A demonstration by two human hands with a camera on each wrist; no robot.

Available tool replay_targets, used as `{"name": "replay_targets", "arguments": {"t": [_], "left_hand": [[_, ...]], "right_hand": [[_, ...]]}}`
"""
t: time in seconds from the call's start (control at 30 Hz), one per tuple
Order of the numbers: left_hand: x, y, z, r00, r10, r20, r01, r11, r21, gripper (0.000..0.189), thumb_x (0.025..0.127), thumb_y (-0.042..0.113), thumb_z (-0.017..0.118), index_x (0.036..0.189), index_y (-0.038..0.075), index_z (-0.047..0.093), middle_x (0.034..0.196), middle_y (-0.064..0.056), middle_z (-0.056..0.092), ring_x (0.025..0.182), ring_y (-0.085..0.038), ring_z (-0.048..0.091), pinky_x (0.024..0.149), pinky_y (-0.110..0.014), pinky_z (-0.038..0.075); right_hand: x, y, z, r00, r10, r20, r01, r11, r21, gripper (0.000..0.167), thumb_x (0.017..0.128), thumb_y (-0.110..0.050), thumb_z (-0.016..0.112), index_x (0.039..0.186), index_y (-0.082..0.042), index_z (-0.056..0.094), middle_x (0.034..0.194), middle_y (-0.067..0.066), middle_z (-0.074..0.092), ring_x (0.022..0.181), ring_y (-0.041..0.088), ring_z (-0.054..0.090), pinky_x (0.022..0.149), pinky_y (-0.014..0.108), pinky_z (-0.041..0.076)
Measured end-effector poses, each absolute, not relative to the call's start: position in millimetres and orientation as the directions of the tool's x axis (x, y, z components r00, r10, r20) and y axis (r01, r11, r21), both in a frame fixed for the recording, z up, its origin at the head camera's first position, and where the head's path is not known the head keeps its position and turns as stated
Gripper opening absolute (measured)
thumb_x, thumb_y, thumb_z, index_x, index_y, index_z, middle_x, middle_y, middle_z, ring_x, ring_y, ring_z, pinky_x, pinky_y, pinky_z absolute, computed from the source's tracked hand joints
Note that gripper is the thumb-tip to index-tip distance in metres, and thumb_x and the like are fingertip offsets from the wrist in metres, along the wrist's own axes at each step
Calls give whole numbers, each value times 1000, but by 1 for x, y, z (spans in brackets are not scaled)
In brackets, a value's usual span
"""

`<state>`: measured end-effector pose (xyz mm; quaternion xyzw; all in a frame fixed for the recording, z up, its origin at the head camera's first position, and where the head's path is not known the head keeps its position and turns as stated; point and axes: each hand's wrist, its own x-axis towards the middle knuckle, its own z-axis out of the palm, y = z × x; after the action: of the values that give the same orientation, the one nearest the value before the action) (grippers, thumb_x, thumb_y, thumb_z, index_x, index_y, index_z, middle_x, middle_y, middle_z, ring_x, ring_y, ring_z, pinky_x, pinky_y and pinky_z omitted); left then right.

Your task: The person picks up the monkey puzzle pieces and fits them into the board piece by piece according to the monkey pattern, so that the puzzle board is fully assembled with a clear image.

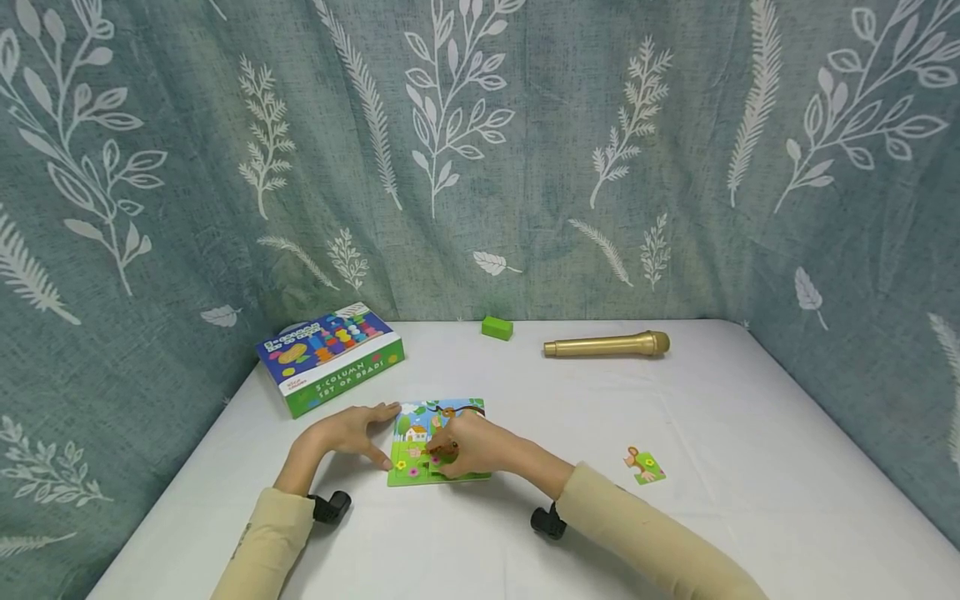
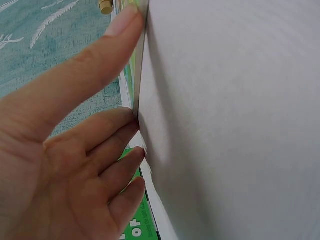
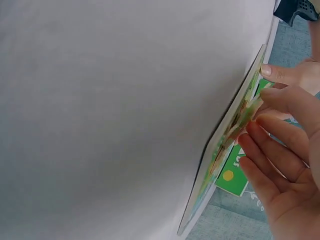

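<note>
A picture puzzle board (image 1: 401, 477), showing a small house, grass and flowers, lies flat on the table. My left hand (image 1: 352, 430) spans its left side, thumb at the near corner and index fingertip by the far one. Over the lower middle of the board, my right hand (image 1: 477, 442) pinches a puzzle piece (image 3: 254, 108) between thumb and fingers. That piece is tilted against the board in the right wrist view, and the fingers cover much of it. A loose puzzle piece (image 1: 648, 468) with green and brown print lies to the right.
A bead-set box (image 1: 341, 383) stands at the back left, close beyond the left hand. Near the back edge are a green block (image 1: 497, 327) and a gold toy microphone (image 1: 606, 345). A patterned curtain (image 1: 525, 167) closes off the table (image 1: 720, 400) behind and at the sides.
</note>
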<state>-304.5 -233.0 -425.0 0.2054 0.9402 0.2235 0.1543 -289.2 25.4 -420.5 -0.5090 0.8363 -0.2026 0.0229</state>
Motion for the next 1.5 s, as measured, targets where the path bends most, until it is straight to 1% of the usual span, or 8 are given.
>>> {"name": "replay_targets", "arguments": {"t": [0.3, 0.57, 0.8, 0.93, 1.03, 1.17, 1.3, 1.5], "left_hand": [[-304, -232, -423, -862, 465, -200, 322, 809, 492, 98, 68, 34, 87, 148, 6, 38, 154, -16, 30, 141, -39, 24, 114, -56, 20], [-303, -232, -421, -862, 466, -200, 322, 808, 493, 97, 68, 33, 87, 148, 5, 38, 154, -17, 30, 141, -40, 24, 113, -56, 21], [-303, -231, -421, -866, 454, -212, 307, 815, 491, 97, 69, 34, 87, 148, 6, 38, 154, -17, 29, 141, -39, 23, 113, -56, 20], [-304, -232, -422, -865, 457, -207, 313, 814, 489, 98, 68, 34, 87, 148, 6, 38, 154, -17, 30, 141, -40, 24, 113, -57, 21], [-304, -232, -423, -864, 459, -207, 313, 811, 494, 97, 68, 34, 87, 148, 7, 38, 154, -16, 30, 141, -39, 24, 113, -56, 21], [-304, -231, -423, -861, 462, -212, 310, 808, 500, 98, 68, 34, 87, 148, 6, 39, 154, -16, 30, 141, -39, 24, 113, -56, 21], [-304, -231, -422, -863, 457, -216, 308, 814, 493, 99, 67, 34, 88, 148, 7, 38, 154, -15, 30, 142, -38, 23, 114, -56, 20], [-304, -232, -423, -864, 457, -210, 315, 817, 482, 99, 68, 34, 87, 148, 6, 37, 154, -16, 29, 141, -38, 24, 114, -56, 20]], "right_hand": [[-293, 31, -420, -467, -875, 127, -840, 394, -373, 32, 82, -14, 77, 113, -6, 72, 99, 0, 73, 77, 3, 62, 67, 11, 48], [-299, 35, -422, -439, -893, 95, -833, 366, -414, 34, 85, -12, 75, 118, -8, 70, 104, -1, 72, 66, 6, 47, 56, 12, 36], [-295, 30, -421, -461, -883, 87, -824, 390, -412, 32, 84, -14, 76, 115, -7, 72, 107, 0, 72, 72, 1, 54, 63, 9, 44], [-294, 30, -422, -469, -879, 80, -822, 401, -404, 31, 84, -13, 75, 114, -6, 72, 107, 0, 71, 76, -1, 55, 64, 9, 44], [-294, 32, -422, -462, -883, 84, -829, 396, -395, 32, 84, -14, 76, 115, -7, 72, 107, -1, 72, 72, 0, 53, 62, 9, 43], [-295, 37, -422, -464, -880, 100, -820, 384, -425, 33, 83, -14, 76, 115, -6, 71, 107, 1, 72, 83, 3, 60, 72, 13, 49], [-297, 45, -420, -486, -866, 117, -796, 383, -468, 33, 82, -11, 77, 114, -4, 71, 112, 6, 70, 106, 12, 63, 89, 19, 50], [-297, 59, -415, -538, -837, 102, -765, 435, -475, 40, 83, -16, 77, 121, -8, 68, 121, 2, 67, 112, 10, 60, 90, 23, 51]]}}
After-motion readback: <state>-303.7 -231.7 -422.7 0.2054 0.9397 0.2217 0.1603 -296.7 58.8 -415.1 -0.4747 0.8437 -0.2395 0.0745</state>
